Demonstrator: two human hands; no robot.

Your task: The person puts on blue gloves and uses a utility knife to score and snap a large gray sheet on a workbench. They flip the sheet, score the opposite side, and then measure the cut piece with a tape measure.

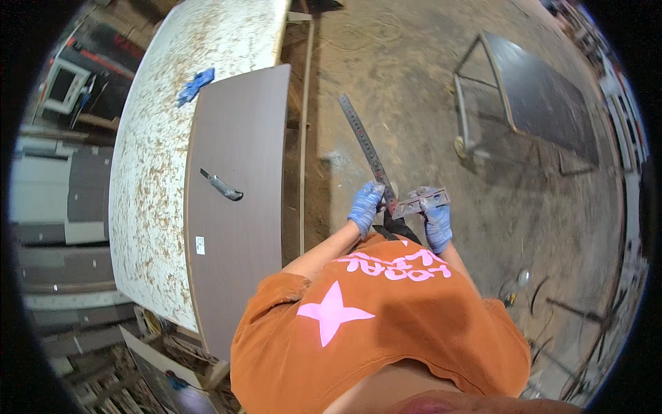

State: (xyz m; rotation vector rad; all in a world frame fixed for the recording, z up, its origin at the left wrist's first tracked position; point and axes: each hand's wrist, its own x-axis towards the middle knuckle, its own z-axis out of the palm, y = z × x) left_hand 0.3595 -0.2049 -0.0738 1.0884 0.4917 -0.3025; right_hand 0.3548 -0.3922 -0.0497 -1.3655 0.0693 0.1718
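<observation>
Close in front of my body I hold a try square with a long, marked metal blade that points away and to the left. My left hand, in a blue-and-white glove, is closed on the blade near its lower end. The square's grey slotted stock points right, and my right hand, gloved alike, is wrapped round it. To my left a utility knife with a dark handle lies on a grey-brown panel. A crumpled blue glove rests beyond the panel's far left corner.
The panel lies on a white, paint-worn worktable at my left. A dark-topped metal-framed table stands at the far right on the dusty concrete floor. Stacked boards line the left side; cables and tools lie at the right.
</observation>
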